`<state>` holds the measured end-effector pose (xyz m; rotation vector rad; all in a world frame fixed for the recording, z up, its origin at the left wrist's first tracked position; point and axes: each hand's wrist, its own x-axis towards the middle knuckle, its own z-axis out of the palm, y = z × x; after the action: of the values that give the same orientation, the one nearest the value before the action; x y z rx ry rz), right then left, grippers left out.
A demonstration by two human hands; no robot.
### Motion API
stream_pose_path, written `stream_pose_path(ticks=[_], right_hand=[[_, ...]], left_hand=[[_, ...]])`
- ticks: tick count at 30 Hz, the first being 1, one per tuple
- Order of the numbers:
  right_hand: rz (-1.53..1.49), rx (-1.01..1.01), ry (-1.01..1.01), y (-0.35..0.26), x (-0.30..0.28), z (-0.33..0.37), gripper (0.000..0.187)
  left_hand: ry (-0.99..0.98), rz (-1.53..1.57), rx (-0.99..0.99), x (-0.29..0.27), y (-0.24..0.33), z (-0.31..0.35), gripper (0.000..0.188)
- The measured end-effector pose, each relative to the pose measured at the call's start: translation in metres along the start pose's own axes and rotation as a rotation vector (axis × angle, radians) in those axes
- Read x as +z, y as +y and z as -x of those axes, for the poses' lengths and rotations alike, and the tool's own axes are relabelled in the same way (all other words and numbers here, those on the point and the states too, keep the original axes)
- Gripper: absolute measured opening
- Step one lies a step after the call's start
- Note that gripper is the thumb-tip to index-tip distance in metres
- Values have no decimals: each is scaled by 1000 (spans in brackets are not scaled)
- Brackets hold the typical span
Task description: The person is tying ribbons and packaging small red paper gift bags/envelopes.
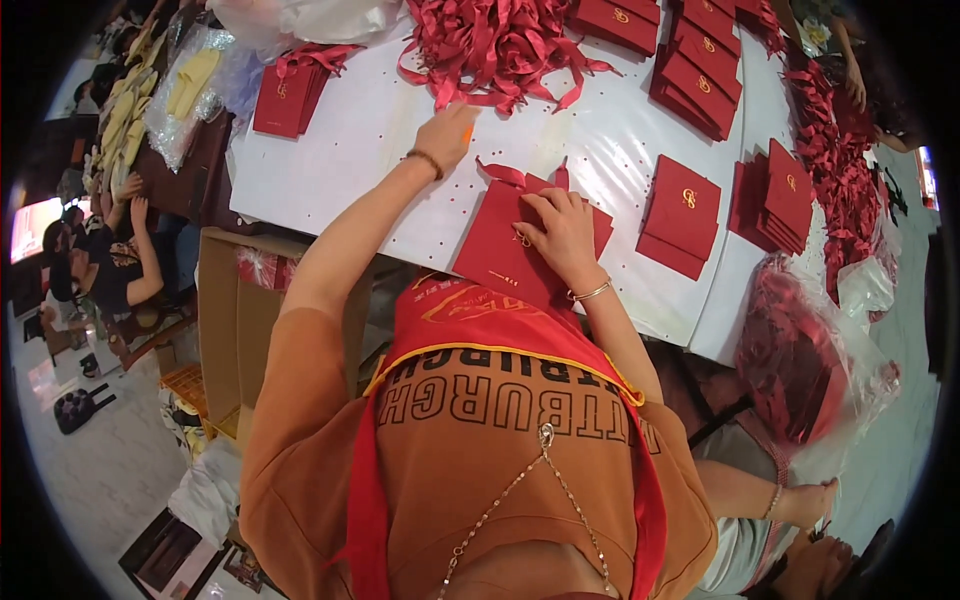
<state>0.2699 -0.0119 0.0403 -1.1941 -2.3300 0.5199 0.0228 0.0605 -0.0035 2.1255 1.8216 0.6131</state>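
Observation:
A flat red paper gift bag [500, 235] with gold print lies at the table's front edge, against my apron. Two ends of red ribbon [502, 173] stick out at its far side. My right hand [560, 228] rests on top of the bag, fingers bent and apart, pressing it down. Farther off and to the left, my left hand [447, 135] is closed at the near edge of a heap of red ribbons [490, 50]. A small bit of orange shows at its fingers; what it is, and whether ribbon is gripped too, cannot be made out.
Red bags [680, 215] lie to the right, with more stacks [697, 75] behind and a ribboned stack [290, 98] at far left. Ribbons [840, 170] hang along the right edge. A clear plastic sack [800, 350] stands there; a cardboard box [225, 320] is at left. Other people sit nearby.

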Motion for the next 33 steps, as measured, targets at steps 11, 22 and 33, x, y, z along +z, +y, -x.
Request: stream_pose_path(ticks=[11, 22, 33], right_hand=[[-1, 30, -70, -5, -4, 3, 43], [109, -17, -85, -12, -4, -11, 41], [-217, 300, -310, -8, -4, -18, 25]], left_hand=[[-106, -119, -86, 8, 7, 34, 24], [-157, -104, -345, -30, 24, 129, 13], [-364, 1022, -592, -56, 89, 111, 32]])
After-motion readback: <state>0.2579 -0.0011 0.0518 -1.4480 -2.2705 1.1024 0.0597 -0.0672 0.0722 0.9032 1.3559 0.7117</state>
